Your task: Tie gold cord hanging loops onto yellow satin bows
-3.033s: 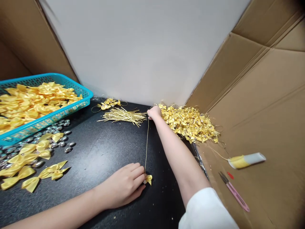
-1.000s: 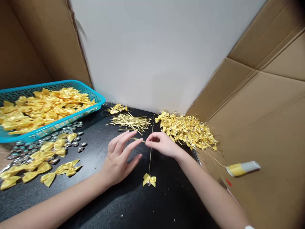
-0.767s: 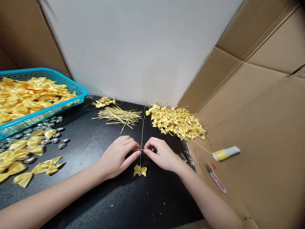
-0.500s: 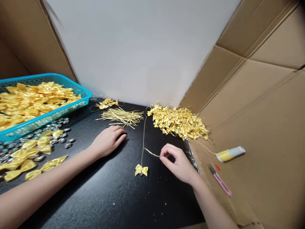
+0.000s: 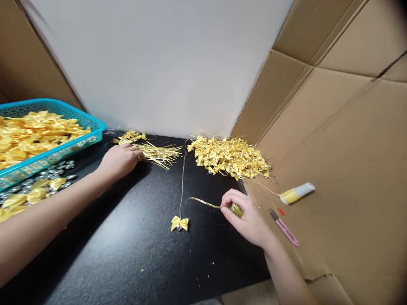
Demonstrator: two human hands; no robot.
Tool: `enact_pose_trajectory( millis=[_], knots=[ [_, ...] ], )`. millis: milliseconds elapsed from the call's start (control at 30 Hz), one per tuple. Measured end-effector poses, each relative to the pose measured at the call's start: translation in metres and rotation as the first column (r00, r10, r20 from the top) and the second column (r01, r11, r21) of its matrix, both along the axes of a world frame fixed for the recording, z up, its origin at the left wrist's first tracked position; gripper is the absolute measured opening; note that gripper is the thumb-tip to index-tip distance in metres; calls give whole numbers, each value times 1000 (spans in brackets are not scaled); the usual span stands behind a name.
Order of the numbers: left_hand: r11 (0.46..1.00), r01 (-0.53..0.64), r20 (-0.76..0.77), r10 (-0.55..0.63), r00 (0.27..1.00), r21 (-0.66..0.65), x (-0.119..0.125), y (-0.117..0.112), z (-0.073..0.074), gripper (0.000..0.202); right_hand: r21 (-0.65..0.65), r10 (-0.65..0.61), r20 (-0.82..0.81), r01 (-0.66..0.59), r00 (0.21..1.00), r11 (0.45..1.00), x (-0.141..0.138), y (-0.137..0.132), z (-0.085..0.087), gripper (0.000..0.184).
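Observation:
A small yellow bow (image 5: 179,223) lies on the black table (image 5: 136,250) with a thin gold cord (image 5: 182,178) running up from it. My right hand (image 5: 246,218) is curled to the right of the bow, pinching the end of a short gold strip (image 5: 203,202). My left hand (image 5: 119,160) reaches far left to the bundle of gold strips (image 5: 159,153), fingers closed on its near end.
A teal basket (image 5: 54,154) of yellow bows stands at the left, with loose bows (image 5: 32,195) and silver bells (image 5: 60,167) before it. A heap of finished gold bows (image 5: 230,156) lies at the back. On the cardboard (image 5: 333,190) at right lie a thread spool (image 5: 297,193) and pink snips (image 5: 284,228).
My two hands came apart from pinching at the cord. The left moved back and left to the strip bundle; the right drew a strip to the right of the bow.

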State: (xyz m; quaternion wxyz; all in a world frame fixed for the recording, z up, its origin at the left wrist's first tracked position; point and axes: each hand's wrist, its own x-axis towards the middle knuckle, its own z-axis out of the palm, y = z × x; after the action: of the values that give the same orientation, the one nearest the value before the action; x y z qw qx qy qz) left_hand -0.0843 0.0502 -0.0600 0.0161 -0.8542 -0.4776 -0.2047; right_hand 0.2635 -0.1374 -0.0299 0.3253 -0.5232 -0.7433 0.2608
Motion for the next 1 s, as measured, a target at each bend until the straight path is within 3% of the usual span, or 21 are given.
enact_pose_trajectory(
  millis=[100, 167, 200, 233, 267, 333, 433, 500, 567, 667, 767, 1000],
  knots=[
    [999, 40, 94, -43, 995, 32, 35, -27, 7, 25, -15, 5, 57, -4, 998, 1000, 0, -3, 3, 15],
    [977, 212, 124, -207, 971, -27, 71, -58, 8, 25, -29, 18, 122, -14, 992, 999, -1, -4, 2, 15],
    [933, 347, 136, -333, 933, -97, 89, -75, 9, 26, -36, 30, 153, -25, 988, 999, -3, -4, 2, 14],
    [833, 500, 213, -458, 863, -238, 107, -91, 9, 27, -39, 41, 177, -35, 983, 999, -4, -5, 2, 14],
    [737, 585, 306, -502, 809, -338, 124, -105, 10, 27, -39, 50, 190, -44, 980, 998, -6, -5, 1, 13],
    [584, 651, 426, -493, 759, -484, 149, -126, 11, 32, -37, 50, 188, -43, 981, 998, -4, -8, 0, 12],
    [504, 663, 565, -357, 744, -554, 166, -137, 11, 41, -2, -122, 138, 124, 983, 992, 15, -18, -7, 9],
    [483, 649, 630, -229, 742, -588, 169, -137, 10, 42, 72, -374, 131, 368, 918, 927, 40, -29, -19, 12],
    [420, 635, 660, -106, 744, -649, 171, -136, 8, 42, 191, -623, 190, 593, 759, 782, 70, -43, -37, 17],
    [311, 634, 668, 2, 744, -708, 176, -138, 6, 41, 292, -773, 376, 726, 512, 623, 104, -62, -63, 29],
    [294, 632, 667, 26, 745, -717, 185, -141, 6, 40, 310, -791, 455, 760, 410, 572, 116, -71, -77, 31],
    [345, 590, 636, 27, 771, -730, 206, -149, 7, 38, 309, -789, 439, 753, 429, 581, 113, -69, -78, 25]
  ],
)
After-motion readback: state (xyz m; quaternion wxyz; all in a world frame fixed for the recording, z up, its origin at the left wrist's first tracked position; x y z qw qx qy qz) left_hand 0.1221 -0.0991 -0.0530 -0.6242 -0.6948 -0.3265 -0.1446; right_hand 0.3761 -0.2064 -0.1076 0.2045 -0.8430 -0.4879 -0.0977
